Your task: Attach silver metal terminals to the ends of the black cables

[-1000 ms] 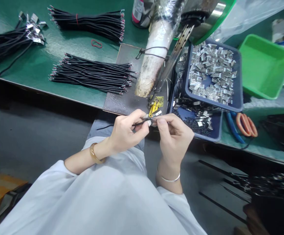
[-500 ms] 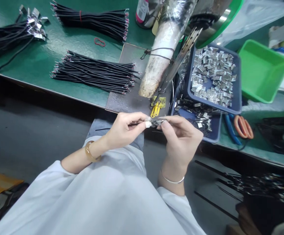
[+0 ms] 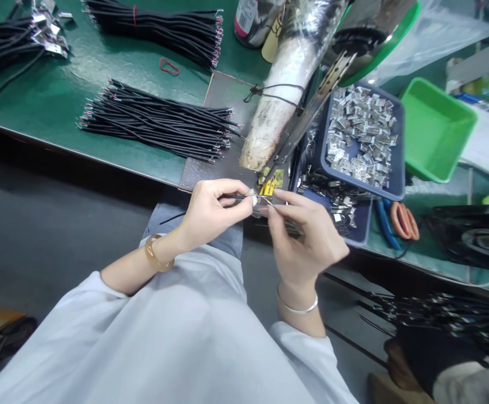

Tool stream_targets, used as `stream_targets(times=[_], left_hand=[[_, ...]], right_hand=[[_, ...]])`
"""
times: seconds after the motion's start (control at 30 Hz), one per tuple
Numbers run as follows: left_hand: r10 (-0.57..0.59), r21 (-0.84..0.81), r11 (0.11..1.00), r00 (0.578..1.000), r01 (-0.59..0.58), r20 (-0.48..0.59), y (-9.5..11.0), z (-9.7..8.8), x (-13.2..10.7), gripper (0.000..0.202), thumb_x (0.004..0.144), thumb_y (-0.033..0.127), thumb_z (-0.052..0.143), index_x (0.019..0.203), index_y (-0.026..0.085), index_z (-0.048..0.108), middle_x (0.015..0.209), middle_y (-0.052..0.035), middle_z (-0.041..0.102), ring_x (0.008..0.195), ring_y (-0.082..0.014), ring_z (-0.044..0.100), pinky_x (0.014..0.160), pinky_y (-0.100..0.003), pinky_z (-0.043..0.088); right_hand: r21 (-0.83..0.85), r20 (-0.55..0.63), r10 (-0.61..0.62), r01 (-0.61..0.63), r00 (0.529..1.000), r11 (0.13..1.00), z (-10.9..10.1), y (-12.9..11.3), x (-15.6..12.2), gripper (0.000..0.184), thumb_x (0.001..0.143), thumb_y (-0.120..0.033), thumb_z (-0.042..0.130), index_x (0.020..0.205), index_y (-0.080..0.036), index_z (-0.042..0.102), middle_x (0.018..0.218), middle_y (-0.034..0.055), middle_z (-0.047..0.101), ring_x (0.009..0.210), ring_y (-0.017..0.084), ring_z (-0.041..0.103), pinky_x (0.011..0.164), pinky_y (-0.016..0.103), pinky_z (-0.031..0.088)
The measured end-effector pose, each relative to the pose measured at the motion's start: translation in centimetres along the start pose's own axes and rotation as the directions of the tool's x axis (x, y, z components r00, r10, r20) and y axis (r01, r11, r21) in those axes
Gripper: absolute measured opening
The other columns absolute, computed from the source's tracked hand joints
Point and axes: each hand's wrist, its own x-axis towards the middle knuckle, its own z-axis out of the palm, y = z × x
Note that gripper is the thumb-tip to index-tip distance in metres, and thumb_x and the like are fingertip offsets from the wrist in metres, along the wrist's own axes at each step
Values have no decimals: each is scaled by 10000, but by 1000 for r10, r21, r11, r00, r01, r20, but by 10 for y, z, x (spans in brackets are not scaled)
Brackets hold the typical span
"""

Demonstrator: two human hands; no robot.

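My left hand (image 3: pixel 219 212) is closed around a thin black cable (image 3: pixel 172 219), whose tail sticks out behind the hand over my lap. Something white covers the left thumb tip. At the fingertips the cable's end meets a small, shiny metallic bit, too small to make out. Close on its right, my right hand (image 3: pixel 305 230) pinches thumb and forefinger at this same spot; what it grips is unclear. Just beyond the fingers are yellow prongs (image 3: pixel 268 187) of a fixture at the front of a dark metal plate (image 3: pixel 204 173).
Cut black cables (image 3: pixel 155 120) lie on the green bench (image 3: pixel 29 120), with a tied bundle (image 3: pixel 155 31) behind. A wrapped post (image 3: pixel 272 112) slants over the plate. Rightward are a blue bin (image 3: pixel 400 163) of metal brackets, a green tray (image 3: pixel 438 132) and orange-and-blue-handled pliers (image 3: pixel 404 220).
Both hands have shifted slightly up towards the bench edge, still together. My right hand's fingers have opened out a little and changed their pinch. The camera view has turned slightly.
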Motion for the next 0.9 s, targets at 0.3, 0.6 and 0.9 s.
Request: stream_targets(times=[0.3,0.6,0.9], left_hand=[[73,40,997,994,-70,-76,0,8,10,128,760,166,653,660,123,720,627,12,640,540,-48,472,483,-147,351],[83,101,992,990,-72,-114,7,7,9,137,758,187,637,663,127,716,656,-4,667,588,-67,540,482,-144,363],[76,203,977,997,-69,-24,5,5,5,136,781,132,615,702,140,726,653,15,689,606,-67,573,495,-132,371]], right_hand=[[258,15,251,-246,968,934,16,9,7,53,898,-183,697,869,-211,663,986,33,783,870,161,770,683,260,642],[183,-5,239,-234,971,955,16,4,11,59,912,-210,688,853,-218,687,941,40,784,868,188,773,668,301,658],[194,-2,130,-127,992,973,10,7,4,152,872,-90,712,931,-229,695,934,16,785,872,165,769,720,267,639]])
